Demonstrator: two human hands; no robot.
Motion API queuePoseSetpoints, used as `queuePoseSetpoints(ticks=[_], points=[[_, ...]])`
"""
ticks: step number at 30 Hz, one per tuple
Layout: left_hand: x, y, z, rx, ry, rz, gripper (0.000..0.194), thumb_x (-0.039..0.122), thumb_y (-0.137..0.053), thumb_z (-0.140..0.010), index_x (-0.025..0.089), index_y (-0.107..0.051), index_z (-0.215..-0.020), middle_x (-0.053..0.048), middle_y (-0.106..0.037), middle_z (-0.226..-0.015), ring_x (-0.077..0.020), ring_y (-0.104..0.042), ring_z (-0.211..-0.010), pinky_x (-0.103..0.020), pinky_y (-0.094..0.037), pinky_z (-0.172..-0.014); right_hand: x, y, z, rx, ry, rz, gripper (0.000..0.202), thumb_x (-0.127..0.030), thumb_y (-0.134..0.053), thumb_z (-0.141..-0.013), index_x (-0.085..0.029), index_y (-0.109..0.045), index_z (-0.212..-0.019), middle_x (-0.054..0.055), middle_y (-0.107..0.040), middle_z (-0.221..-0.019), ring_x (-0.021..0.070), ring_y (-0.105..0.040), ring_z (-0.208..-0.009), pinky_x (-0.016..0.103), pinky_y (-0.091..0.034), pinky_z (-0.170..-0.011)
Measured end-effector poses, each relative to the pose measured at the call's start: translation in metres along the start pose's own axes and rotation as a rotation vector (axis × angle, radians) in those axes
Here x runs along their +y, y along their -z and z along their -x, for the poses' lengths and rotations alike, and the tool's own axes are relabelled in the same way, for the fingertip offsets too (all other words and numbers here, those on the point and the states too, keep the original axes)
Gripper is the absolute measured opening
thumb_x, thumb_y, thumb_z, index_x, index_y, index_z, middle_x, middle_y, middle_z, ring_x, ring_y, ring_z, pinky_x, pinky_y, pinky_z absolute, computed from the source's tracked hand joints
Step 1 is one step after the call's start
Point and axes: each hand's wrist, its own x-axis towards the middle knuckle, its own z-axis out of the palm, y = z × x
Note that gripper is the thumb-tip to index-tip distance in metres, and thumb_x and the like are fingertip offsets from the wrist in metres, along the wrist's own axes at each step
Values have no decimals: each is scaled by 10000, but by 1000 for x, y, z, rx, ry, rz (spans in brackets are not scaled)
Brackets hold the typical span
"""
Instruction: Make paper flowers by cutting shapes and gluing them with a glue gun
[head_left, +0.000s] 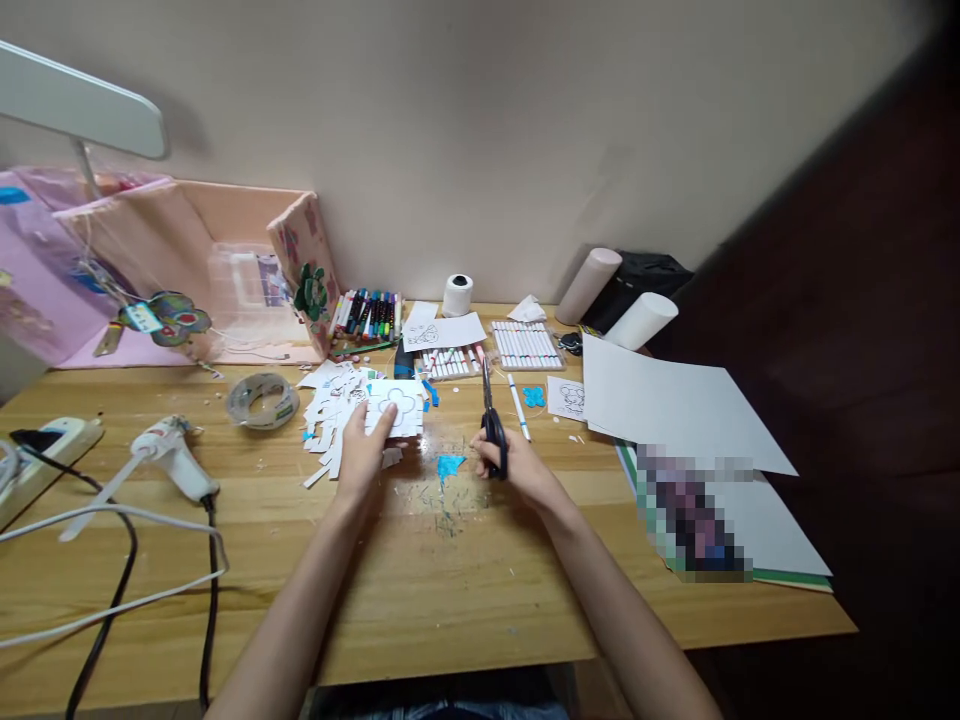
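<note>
My left hand (pixel 363 448) is closed on a small white paper (pixel 409 410) with a flower outline drawn on it, the thumb lying on top. In my right hand (pixel 517 465) are black-handled scissors (pixel 493 430), their blades pointing away from me and apart from the paper. A pile of white paper scraps (pixel 330 405) lies beside and behind my left hand. Between the hands, a blue scrap (pixel 451 466) rests on the wooden table (pixel 450 620). A blue flower cutout (pixel 533 397) and a white marker (pixel 518 407) lie beyond my right hand.
At left are a glue gun (pixel 176 460), cables, a power strip (pixel 56 455), a tape roll (pixel 262 401) and a pink box (pixel 247 230). Markers (pixel 367 314) and a thread spool (pixel 457 296) stand at the back. Large white sheets (pixel 675 400) lie at right near white rolls (pixel 643 321).
</note>
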Motion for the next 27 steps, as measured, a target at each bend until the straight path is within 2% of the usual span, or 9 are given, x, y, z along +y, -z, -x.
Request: queuePoseSetpoints(ticks=[2,5,7,10,15,19,23,27], points=[[-4,-1,2,-68,-5,11,401,425,-682,-684,155,-577,-961,-53,-629,-924,-162,-596,-747,-256,-518,-593,3,-7,0,-55,23,-197,463,-630,-437,-784,-171,-492,-777,-48,-451,-585,73,-476,-438,204,-372,-457],[-6,-2,4,-137,7,-1,401,405,-705,-660,140,-591,-938,-49,-648,-879,-163,-593,-781,-250,-487,-661,13,-21,3,-276,28,-500,670,-825,-359,-656,-189,-479,-830,-33,-476,-646,92,-515,-458,229,-408,-473],[-6,-1,5,-148,39,14,409,410,-708,-653,141,-600,-942,-46,-658,-862,-158,-595,-768,-251,-473,-678,22,-28,5,-413,7,-527,754,-874,-322,-579,-193,-469,-867,-13,-503,-689,120,-555,-512,273,-457,-528],[-5,-1,5,-162,60,65,432,419,-699,-655,153,-603,-981,-56,-669,-917,-166,-609,-790,-265,-467,-705,32,-34,10,-500,20,-441,744,-849,-361,-590,-182,-477,-900,-7,-482,-723,109,-536,-548,302,-488,-574],[-4,-1,6,-159,62,2,399,391,-720,-630,142,-619,-926,-39,-665,-824,-155,-597,-711,-256,-452,-659,31,-34,19,-512,79,-344,709,-805,-368,-648,-179,-476,-963,-13,-435,-751,92,-491,-571,328,-507,-635],[-2,1,7,-194,42,-36,396,376,-716,-640,132,-613,-934,-54,-660,-851,-173,-593,-768,-259,-443,-679,26,-31,21,-494,92,-268,722,-804,-349,-659,-175,-477,-989,-13,-435,-744,95,-494,-576,315,-500,-633],[-1,2,7,-211,40,-49,408,373,-701,-657,122,-608,-966,-82,-660,-929,-186,-591,-820,-273,-443,-717,28,-34,22,-457,88,-251,705,-814,-368,-643,-172,-478,-911,-32,-436,-677,84,-485,-514,260,-475,-536],[-3,1,7,-170,10,-61,402,358,-701,-654,130,-608,-972,-84,-660,-962,-193,-593,-849,-286,-448,-747,34,-43,22,-359,34,-276,649,-814,-419,-626,-191,-442,-809,-65,-419,-588,60,-434,-399,201,-421,-398]])
